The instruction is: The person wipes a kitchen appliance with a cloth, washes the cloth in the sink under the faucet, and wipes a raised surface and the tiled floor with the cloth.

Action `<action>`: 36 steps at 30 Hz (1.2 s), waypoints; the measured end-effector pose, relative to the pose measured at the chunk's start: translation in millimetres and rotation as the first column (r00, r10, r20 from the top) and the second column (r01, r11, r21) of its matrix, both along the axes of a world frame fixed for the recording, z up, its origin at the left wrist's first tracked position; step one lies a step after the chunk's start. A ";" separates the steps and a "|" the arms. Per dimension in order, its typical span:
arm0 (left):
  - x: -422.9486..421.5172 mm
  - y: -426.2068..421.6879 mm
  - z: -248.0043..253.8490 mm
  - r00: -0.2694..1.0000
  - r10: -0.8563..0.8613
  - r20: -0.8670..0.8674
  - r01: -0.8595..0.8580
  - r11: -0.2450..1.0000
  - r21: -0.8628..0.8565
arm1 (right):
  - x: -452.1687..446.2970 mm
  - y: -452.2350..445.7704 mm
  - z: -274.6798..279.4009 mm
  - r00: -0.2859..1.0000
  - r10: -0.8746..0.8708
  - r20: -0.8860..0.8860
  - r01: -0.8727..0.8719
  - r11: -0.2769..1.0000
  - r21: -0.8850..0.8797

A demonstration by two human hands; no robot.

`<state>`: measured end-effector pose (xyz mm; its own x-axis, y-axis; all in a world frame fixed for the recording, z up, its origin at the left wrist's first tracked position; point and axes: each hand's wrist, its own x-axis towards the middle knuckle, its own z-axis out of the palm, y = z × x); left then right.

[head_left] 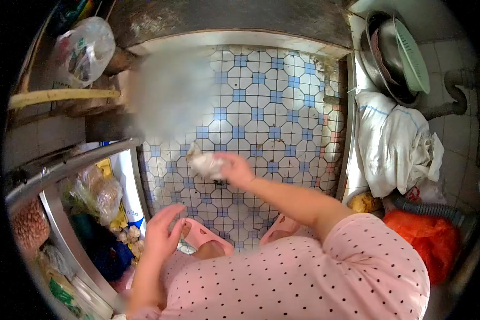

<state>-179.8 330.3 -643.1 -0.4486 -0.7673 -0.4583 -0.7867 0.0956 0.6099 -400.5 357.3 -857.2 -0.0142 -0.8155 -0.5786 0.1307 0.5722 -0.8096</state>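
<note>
Our pink shirt with black dots (293,277) filled the lower view. We gripped a crumpled, whitish, soft-looking bundle (205,164) in the closed fingers of our right hand (237,170), over the blue-and-white tiled floor (258,114). Our left hand (164,229) hung with its fingers open, near a pink perforated slipper (201,230).

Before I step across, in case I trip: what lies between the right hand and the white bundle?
Between the right hand and the bundle, the head view shows bare tiled floor, then a white ledge.
</note>
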 end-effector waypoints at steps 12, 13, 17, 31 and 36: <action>1.4 -8.3 5.2 0.996 0.033 -0.082 -0.034 0.999 -0.007 | -200.2 -73.9 60.3 0.820 0.357 -0.446 -0.234 0.922 0.308; 2.7 -7.2 5.3 0.996 0.046 -0.081 -0.046 0.999 0.008 | -199.9 -71.5 58.6 0.763 0.307 -0.569 -0.223 0.951 0.213; 3.0 -6.6 5.0 0.998 0.026 -0.057 -0.025 1.000 0.018 | -173.0 -60.8 -14.6 0.433 0.059 -0.899 -0.399 0.908 -0.132; 9.0 5.2 6.0 0.998 0.056 -0.007 -0.056 0.998 0.043 | -195.3 -62.3 -41.0 0.244 0.170 -0.955 -0.838 0.532 -0.119; 8.4 9.8 -7.6 0.998 0.055 0.019 -0.056 0.996 0.067 | -91.6 -78.3 -49.9 0.444 0.308 -0.841 -0.762 0.625 -0.173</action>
